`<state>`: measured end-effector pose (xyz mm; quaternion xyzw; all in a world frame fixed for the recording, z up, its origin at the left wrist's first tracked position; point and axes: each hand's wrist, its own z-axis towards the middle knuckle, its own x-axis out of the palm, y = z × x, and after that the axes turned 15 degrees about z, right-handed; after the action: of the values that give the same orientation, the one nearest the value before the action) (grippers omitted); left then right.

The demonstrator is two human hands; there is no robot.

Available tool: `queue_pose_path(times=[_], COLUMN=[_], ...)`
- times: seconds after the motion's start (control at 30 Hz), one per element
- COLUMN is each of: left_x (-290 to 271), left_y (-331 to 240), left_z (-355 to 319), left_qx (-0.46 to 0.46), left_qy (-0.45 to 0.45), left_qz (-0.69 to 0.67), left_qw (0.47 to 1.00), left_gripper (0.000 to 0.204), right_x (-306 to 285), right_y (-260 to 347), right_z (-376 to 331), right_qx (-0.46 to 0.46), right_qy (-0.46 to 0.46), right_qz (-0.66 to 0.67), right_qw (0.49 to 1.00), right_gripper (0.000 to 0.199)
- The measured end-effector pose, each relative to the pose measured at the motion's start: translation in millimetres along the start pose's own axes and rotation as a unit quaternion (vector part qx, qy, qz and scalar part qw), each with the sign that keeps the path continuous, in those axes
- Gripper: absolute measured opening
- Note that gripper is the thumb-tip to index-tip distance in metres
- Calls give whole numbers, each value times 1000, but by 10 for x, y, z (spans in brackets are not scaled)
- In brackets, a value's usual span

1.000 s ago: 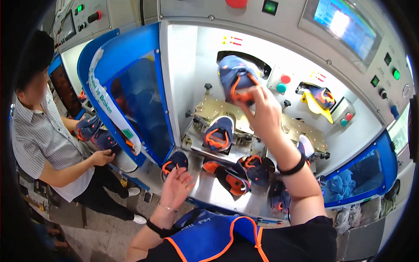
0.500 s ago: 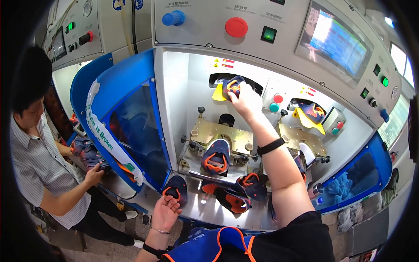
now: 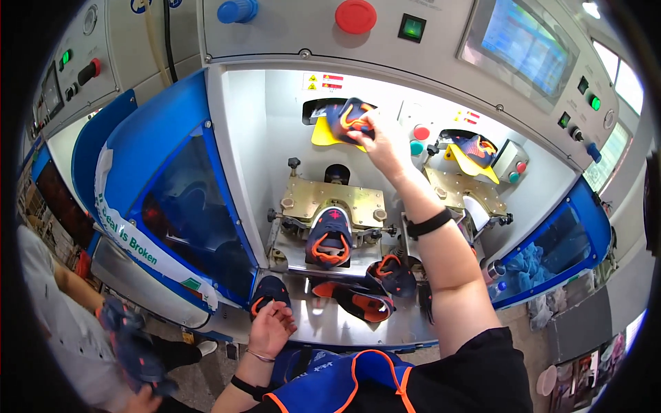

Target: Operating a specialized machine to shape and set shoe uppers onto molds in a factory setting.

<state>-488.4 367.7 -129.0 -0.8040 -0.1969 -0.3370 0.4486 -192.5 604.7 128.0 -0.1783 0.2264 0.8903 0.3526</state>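
My right hand reaches into the lit machine and grips a navy and orange shoe upper by its collar end. The upper is slightly blurred, in front of a yellow plate at a slot in the back wall. My left hand is low at the front edge, fingers loosely bent and apart, with nothing visible in it. Just beyond its fingertips stands another navy shoe upper; contact is hard to judge. A third upper sits on the brass-coloured clamp fixture.
Loose uppers and an orange-lined upper lie on the metal shelf. A second fixture and upper are at the right. Blue window panels flank the opening. A co-worker holds uppers at the left.
The upper in my right hand has come away from the slot, tilted and slightly lower right relative to the machine. My left hand stays by the front shoe. The co-worker's uppers have moved nearer.
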Motion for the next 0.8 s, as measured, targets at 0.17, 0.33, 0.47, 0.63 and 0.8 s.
queue_pose_path(times=[0.17,0.33,0.47,0.63,0.8], left_x=[-20,-118,-146,-171,-259], left_y=[42,-58,-79,-78,-143], left_z=[101,68,75,84,38], left_qx=[-2,-16,-16,-36,-15], left_qy=[23,24,28,32,32], left_qz=[-9,14,7,-3,-19], left_qw=[1000,999,999,999,999], left_gripper=[29,27,27,25,26], right_x=[-242,-308,-48,360,222], right_y=[187,-37,-323,-319,-59], right_z=[-137,49,329,493,419], right_qx=[-92,-18,-231,13,14], right_qy=[53,102,109,165,65], right_qz=[-66,-79,-225,-133,-39], right_qw=[992,991,940,977,997], right_gripper=[24,26,27,35,34])
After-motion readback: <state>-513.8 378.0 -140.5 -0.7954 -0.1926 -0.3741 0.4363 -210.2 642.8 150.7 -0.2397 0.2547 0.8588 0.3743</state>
